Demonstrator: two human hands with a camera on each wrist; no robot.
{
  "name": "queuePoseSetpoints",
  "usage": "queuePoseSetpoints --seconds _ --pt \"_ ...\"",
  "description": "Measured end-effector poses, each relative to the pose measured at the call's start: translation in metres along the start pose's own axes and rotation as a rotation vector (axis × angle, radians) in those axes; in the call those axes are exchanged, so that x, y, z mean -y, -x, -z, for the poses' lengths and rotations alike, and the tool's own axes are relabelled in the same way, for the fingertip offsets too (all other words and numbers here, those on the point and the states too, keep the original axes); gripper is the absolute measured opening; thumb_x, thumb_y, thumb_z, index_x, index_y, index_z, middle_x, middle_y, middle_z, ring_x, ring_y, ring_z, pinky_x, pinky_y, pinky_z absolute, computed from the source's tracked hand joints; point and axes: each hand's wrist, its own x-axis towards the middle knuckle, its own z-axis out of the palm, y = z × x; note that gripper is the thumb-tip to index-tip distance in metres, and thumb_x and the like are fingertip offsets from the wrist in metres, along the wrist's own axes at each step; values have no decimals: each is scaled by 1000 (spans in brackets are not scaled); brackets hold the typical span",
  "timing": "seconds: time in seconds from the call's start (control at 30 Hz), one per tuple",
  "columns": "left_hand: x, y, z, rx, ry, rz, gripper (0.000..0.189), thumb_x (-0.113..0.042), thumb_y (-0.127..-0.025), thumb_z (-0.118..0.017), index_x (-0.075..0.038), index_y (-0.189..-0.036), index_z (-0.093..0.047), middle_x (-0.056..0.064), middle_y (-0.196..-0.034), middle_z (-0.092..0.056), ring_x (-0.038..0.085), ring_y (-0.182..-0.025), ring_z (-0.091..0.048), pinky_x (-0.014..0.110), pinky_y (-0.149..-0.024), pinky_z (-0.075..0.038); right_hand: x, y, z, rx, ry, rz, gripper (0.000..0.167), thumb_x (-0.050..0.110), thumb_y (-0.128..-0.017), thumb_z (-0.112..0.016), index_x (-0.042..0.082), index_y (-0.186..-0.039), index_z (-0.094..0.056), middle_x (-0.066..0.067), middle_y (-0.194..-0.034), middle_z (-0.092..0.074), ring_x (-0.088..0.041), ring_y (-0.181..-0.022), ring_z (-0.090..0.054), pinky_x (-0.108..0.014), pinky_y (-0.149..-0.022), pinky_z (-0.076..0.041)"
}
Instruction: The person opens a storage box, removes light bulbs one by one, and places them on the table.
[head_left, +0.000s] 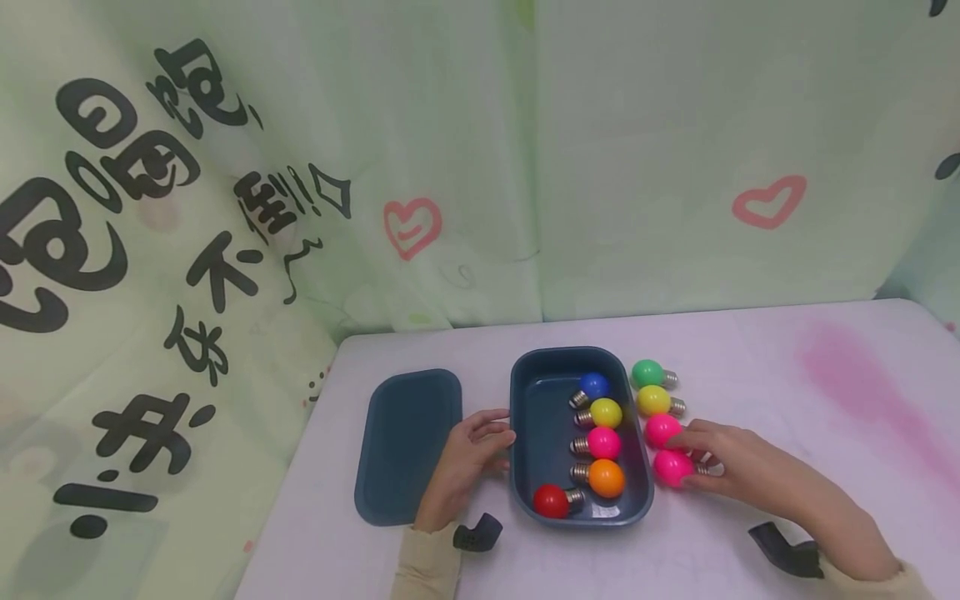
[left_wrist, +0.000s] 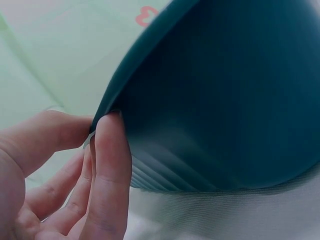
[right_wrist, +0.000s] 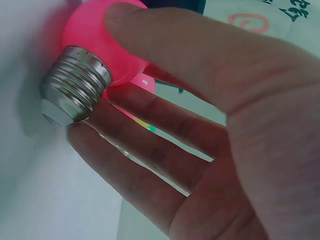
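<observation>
My right grip point(head_left: 726, 455), partly closed, pinches the nearest pink bulb point(head_left: 672, 468); left grip point(head_left: 472, 447) pinches the tray point(head_left: 547, 408) edge. Likely picking or placing; next calls for steady fingers.

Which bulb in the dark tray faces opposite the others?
The red bulb at the tray's near end: its screw base points right, while the blue, yellow, pink and orange bulbs' bases point left.
</observation>
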Motion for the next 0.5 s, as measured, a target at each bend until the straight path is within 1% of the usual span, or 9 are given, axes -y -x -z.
queuePoseSetpoints --seconds 0.2,0.37,0.5 --pt "0 0 0 0 8 5 46 -21 -89 -75 -9 -131 -61 12 -113 -69 19 -95 -66 32 -75 -60 0 0 -1 -14 33 2 51 27 -71 -88 14 -117 -71 5 -100 -66 -13 -88 -63 -32 -73 -60" --pt "0 0 0 -7 -9 6 46 -23 -89 -75 -10 -131 -61 11 -114 -69 19 -95 -66 32 -75 -60 0 0 -1 -15 56 -11 52 28 -71 -88 15 -117 -71 4 -102 -67 -15 -90 -64 -37 -75 -60" --pt "0 0 0 -8 -20 7 46 -24 -89 -75 -11 -131 -61 11 -114 -69 19 -96 -66 32 -76 -60 0 0 -1 -17 59 -16 52 27 -71 -88 15 -118 -70 5 -100 -66 -15 -89 -64 -38 -75 -60"
